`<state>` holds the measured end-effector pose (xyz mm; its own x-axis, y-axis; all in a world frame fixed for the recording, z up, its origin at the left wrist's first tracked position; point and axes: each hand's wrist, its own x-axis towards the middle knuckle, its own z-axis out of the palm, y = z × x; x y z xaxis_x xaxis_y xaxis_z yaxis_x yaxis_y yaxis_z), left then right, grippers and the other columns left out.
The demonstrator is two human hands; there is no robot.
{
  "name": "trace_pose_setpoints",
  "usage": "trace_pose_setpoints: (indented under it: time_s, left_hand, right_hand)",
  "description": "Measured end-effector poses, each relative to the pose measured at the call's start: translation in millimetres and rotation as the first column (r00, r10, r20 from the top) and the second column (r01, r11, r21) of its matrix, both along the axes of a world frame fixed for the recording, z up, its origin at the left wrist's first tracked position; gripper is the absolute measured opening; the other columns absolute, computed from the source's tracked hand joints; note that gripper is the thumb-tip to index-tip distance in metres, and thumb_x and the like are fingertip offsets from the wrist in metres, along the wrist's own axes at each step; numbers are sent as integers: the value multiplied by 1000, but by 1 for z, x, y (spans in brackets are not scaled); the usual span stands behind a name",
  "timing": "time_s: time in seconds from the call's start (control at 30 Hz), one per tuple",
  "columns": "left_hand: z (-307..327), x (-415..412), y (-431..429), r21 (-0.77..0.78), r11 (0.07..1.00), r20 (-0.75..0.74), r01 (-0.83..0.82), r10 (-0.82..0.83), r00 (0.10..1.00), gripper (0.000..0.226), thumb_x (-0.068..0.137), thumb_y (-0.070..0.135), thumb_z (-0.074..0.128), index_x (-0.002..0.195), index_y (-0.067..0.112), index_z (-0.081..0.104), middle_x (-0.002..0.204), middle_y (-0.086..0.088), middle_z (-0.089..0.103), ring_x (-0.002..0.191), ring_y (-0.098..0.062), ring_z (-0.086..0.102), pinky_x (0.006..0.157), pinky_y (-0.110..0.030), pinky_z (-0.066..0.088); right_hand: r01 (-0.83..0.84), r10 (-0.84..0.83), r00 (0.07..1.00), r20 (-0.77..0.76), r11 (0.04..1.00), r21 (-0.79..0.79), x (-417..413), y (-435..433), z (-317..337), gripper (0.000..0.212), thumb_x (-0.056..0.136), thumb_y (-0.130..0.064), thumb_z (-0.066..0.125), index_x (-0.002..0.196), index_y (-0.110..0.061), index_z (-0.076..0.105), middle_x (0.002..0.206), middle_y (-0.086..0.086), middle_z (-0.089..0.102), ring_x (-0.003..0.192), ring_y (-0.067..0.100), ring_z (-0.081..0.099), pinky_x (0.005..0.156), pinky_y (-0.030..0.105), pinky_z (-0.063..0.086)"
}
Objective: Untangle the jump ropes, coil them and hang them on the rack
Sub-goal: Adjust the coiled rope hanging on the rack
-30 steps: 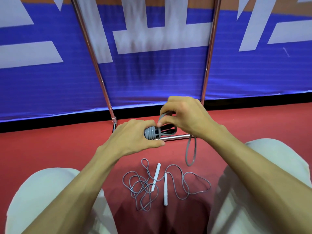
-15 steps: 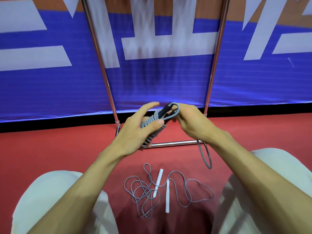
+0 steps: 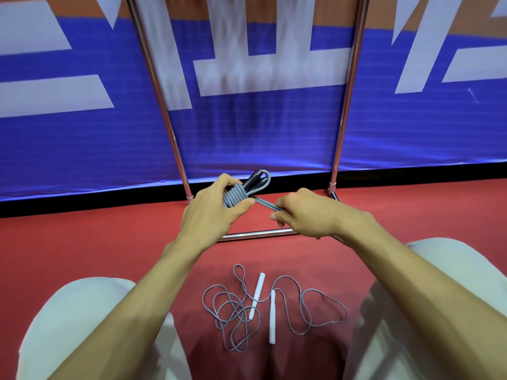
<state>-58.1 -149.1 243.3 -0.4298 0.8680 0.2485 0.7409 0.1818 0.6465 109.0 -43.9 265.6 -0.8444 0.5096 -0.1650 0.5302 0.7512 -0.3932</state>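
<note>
Since half a second ago: the right hand (image 3: 307, 215) has drawn away from the bundle toward the right. The slack loop that hung under it is gone, and the strand now runs straight and tight from bundle to hand.

Left hand (image 3: 211, 212): fingers and thumb curled round the coiled jump rope (image 3: 236, 197), thumb laid across the near side of the grey windings. The black handles (image 3: 256, 178) stick out of the far end of the bundle, with a small rope loop around them.

Right hand: curled into a fist around the free tail (image 3: 267, 205) of the same rope, just right of the bundle. A short bit of strand shows under the right wrist.

Both hands are held above the rack (image 3: 255, 233), over its low near bar. The two uprights rise at the far side against the blue banner (image 3: 82, 149).

Second jump rope (image 3: 233, 314): lies loose and tangled on the red floor (image 3: 82, 242), near, between the knees (image 3: 76, 311). Its two white handles (image 3: 272, 316) lie close side by side in the middle of it, the cord looped on both sides, thicker knotting on the left.
</note>
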Motion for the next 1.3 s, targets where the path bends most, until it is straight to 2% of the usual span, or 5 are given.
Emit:
trace_pose_setpoints:
  time_s: [0.37, 0.63, 0.9, 1.1, 1.3]
  left_hand:
    - [-2, 1, 0, -235, 972, -345, -7, -76, 935, 27, 84, 46, 64, 101, 34, 47, 62, 12, 47, 67, -21, 51, 63, -32, 36]
    - [2, 17, -6, -322, 941, -327, 109, -219, 919, 43, 67, 82, 55, 92, 47, 57, 58, 4, 52, 58, -18, 48, 64, -34, 48]
    - [11, 21, -14, -140, 910, -40, 391, -400, 916, 41, 78, 64, 55, 78, 23, 59, 56, -2, 47, 49, -21, 46, 51, -36, 39]
    - [19, 21, -17, 111, 915, 304, 388, -403, 863, 32, 77, 47, 65, 76, 15, 59, 58, -14, 57, 39, -29, 53, 37, -26, 40]
    - [29, 15, -18, 232, 943, 506, 236, -325, 799, 47, 95, 22, 60, 135, 42, 48, 68, -2, 65, 45, -17, 55, 42, -25, 43]
  right_hand:
    - [-310, 342, 939, 12, 835, 454, 4, -21, 1, 19, 101, -29, 38, 102, -16, 53, 102, 3, 58, 87, 29, 56, 60, 33, 31]
    - [-85, 325, 846, -422, 864, 496, 3, -7, -2, 7, 86, -16, 59, 89, -18, 65, 81, -8, 60, 65, 19, 57, 47, 35, 44]
    - [62, 107, 836, -538, 956, 288, 6, 9, 5, 44, 83, -55, 51, 79, -16, 69, 66, -2, 58, 59, 20, 48, 52, 37, 43]
    - [36, 131, 941, -311, 877, 478, 6, 10, -7, 6, 88, -11, 46, 88, -16, 49, 78, 0, 53, 62, 29, 46, 51, 34, 30]
    - [1, 43, 989, -140, 955, 298, -1, 7, -16, 21, 101, -33, 34, 102, -19, 49, 84, 2, 61, 78, 31, 57, 65, 37, 43]
